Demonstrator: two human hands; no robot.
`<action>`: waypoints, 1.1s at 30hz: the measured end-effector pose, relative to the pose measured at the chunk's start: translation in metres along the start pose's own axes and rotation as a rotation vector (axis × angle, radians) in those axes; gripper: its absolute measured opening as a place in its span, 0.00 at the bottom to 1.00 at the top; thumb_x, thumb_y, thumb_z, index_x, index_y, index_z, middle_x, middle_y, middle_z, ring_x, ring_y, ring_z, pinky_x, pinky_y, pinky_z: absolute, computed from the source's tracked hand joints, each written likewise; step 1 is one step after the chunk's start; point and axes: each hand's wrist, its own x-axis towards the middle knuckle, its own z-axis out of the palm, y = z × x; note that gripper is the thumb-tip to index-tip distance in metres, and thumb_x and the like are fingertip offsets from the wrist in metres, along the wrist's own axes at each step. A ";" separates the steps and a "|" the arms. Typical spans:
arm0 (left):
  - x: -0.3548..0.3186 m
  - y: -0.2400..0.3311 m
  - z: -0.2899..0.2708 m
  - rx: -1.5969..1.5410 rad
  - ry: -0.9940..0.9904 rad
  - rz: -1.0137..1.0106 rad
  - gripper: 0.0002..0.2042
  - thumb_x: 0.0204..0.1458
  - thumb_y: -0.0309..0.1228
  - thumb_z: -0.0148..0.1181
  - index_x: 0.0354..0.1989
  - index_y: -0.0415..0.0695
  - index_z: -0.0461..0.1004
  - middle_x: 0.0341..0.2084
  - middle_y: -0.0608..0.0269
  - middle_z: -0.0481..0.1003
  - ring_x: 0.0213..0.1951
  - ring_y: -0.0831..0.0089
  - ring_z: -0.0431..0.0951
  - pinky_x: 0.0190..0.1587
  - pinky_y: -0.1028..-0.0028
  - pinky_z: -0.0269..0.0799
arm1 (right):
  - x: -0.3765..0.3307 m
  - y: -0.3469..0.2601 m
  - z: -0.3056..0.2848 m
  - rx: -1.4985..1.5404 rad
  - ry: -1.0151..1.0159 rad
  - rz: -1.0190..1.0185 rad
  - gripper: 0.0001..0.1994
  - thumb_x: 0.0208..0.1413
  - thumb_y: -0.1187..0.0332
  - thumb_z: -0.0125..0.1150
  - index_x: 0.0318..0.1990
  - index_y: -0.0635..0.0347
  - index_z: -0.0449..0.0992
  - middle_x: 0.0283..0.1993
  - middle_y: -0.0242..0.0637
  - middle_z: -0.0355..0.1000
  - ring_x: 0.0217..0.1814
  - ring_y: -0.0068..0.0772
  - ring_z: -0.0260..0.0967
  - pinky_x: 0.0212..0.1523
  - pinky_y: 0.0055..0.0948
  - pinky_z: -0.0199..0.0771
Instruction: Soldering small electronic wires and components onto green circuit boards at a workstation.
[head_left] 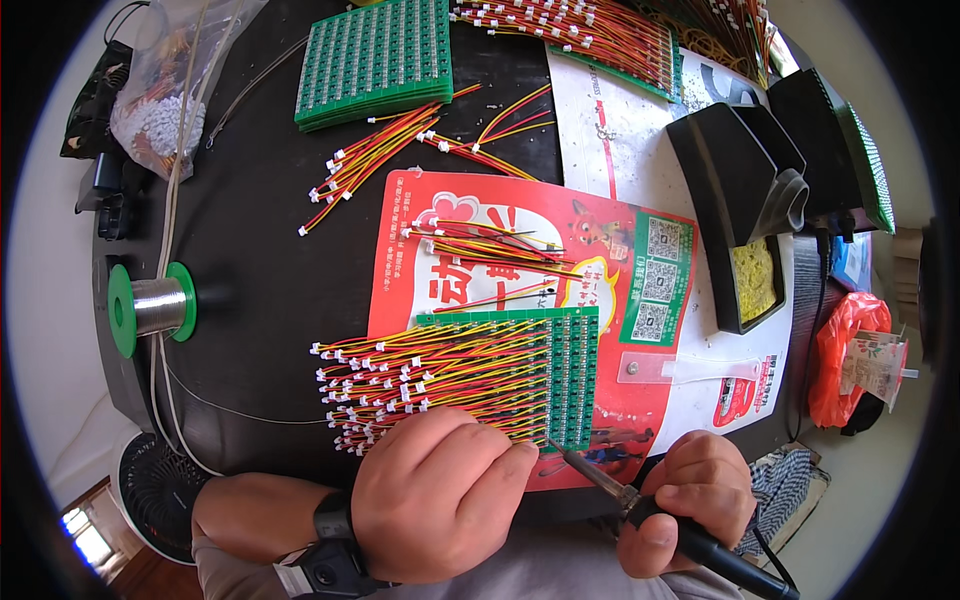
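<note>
My right hand (700, 500) is wrapped round the black handle of a soldering iron (625, 492). Its tip meets the lower part of a green circuit board panel (572, 370). Rows of red, yellow and black wires (470, 375) with white connectors stretch leftward from the panel. Over its lower edge lies my left hand (440, 500), closed, fingertips close to the iron's tip; what they pinch is hidden. Thin solder wire runs from a green-ended spool (155, 305) on the left towards the wires by my left hand. Underneath the panel is a red printed sheet (400, 270).
Loose wires (375, 155) lie beyond the sheet, before a stack of green panels (375, 60). Another wired panel (640, 65) sits at the far side. On the right stands a black iron holder (735, 200) with a yellow sponge (755, 280). A bag of white connectors (160, 120) rests far left.
</note>
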 end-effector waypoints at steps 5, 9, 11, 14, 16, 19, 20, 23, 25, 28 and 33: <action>-0.001 0.002 -0.002 0.009 -0.005 -0.003 0.13 0.32 0.17 0.69 0.31 0.36 0.81 0.24 0.60 0.75 0.23 0.62 0.74 0.27 0.67 0.71 | 0.002 -0.004 -0.001 -0.005 -0.039 0.012 0.11 0.52 0.64 0.63 0.29 0.62 0.69 0.19 0.30 0.60 0.15 0.24 0.58 0.16 0.25 0.57; -0.001 -0.001 0.000 0.008 0.001 0.002 0.13 0.32 0.17 0.69 0.31 0.36 0.81 0.24 0.60 0.75 0.23 0.62 0.74 0.27 0.68 0.71 | -0.001 0.002 0.004 0.001 0.026 -0.029 0.12 0.52 0.64 0.64 0.29 0.62 0.69 0.18 0.30 0.60 0.15 0.24 0.58 0.16 0.25 0.55; 0.000 -0.001 -0.001 0.015 -0.006 0.002 0.13 0.31 0.17 0.69 0.31 0.35 0.81 0.24 0.60 0.75 0.23 0.63 0.74 0.26 0.68 0.71 | -0.002 0.003 0.006 -0.001 0.051 -0.028 0.13 0.52 0.63 0.64 0.28 0.62 0.69 0.19 0.30 0.60 0.15 0.24 0.58 0.16 0.26 0.53; -0.001 -0.001 -0.001 0.002 -0.006 0.001 0.13 0.31 0.17 0.69 0.31 0.35 0.81 0.24 0.60 0.75 0.23 0.63 0.74 0.26 0.68 0.71 | -0.001 0.002 0.005 0.000 0.047 -0.031 0.13 0.53 0.63 0.64 0.28 0.62 0.69 0.19 0.30 0.60 0.16 0.24 0.58 0.16 0.25 0.53; -0.001 -0.001 0.000 0.005 -0.002 0.004 0.13 0.31 0.17 0.69 0.31 0.35 0.81 0.24 0.60 0.75 0.23 0.63 0.74 0.26 0.68 0.71 | -0.001 0.002 0.004 -0.002 0.044 -0.029 0.13 0.53 0.63 0.64 0.28 0.62 0.69 0.19 0.30 0.60 0.16 0.24 0.58 0.16 0.25 0.53; -0.001 -0.001 0.000 0.009 0.002 0.008 0.13 0.31 0.17 0.69 0.31 0.35 0.81 0.24 0.60 0.75 0.23 0.63 0.74 0.26 0.68 0.71 | -0.001 0.001 0.003 -0.010 0.026 -0.015 0.13 0.53 0.63 0.64 0.28 0.62 0.69 0.19 0.30 0.60 0.16 0.24 0.58 0.15 0.25 0.53; -0.001 -0.001 0.000 0.010 0.001 0.007 0.13 0.31 0.17 0.69 0.31 0.35 0.81 0.24 0.60 0.75 0.23 0.63 0.74 0.26 0.68 0.71 | 0.000 0.000 0.003 -0.016 0.009 -0.003 0.13 0.53 0.63 0.63 0.28 0.62 0.69 0.19 0.30 0.60 0.16 0.24 0.58 0.15 0.26 0.54; 0.000 0.000 0.001 0.017 -0.009 0.001 0.13 0.32 0.17 0.69 0.31 0.35 0.81 0.24 0.60 0.75 0.23 0.63 0.74 0.26 0.68 0.71 | 0.001 -0.003 0.002 -0.025 -0.014 0.032 0.13 0.54 0.63 0.62 0.28 0.62 0.69 0.19 0.31 0.61 0.15 0.24 0.59 0.15 0.26 0.55; -0.001 0.000 0.000 0.023 -0.011 -0.002 0.13 0.31 0.17 0.69 0.31 0.36 0.81 0.24 0.60 0.75 0.23 0.63 0.74 0.27 0.68 0.71 | -0.002 0.000 0.003 -0.010 0.001 -0.011 0.13 0.55 0.62 0.62 0.29 0.61 0.68 0.20 0.30 0.61 0.16 0.24 0.59 0.16 0.26 0.55; 0.000 0.000 0.000 0.013 -0.016 0.000 0.13 0.32 0.17 0.69 0.31 0.36 0.81 0.24 0.61 0.75 0.23 0.63 0.74 0.27 0.68 0.71 | -0.003 -0.002 0.003 0.002 0.053 -0.012 0.13 0.57 0.62 0.62 0.29 0.60 0.68 0.20 0.30 0.61 0.17 0.23 0.59 0.17 0.25 0.54; 0.000 0.000 0.000 0.013 -0.004 -0.006 0.13 0.32 0.17 0.70 0.31 0.35 0.81 0.24 0.61 0.75 0.23 0.63 0.74 0.27 0.68 0.71 | -0.006 0.000 0.004 0.005 0.071 0.022 0.14 0.57 0.61 0.62 0.30 0.60 0.67 0.21 0.29 0.59 0.18 0.23 0.58 0.18 0.25 0.53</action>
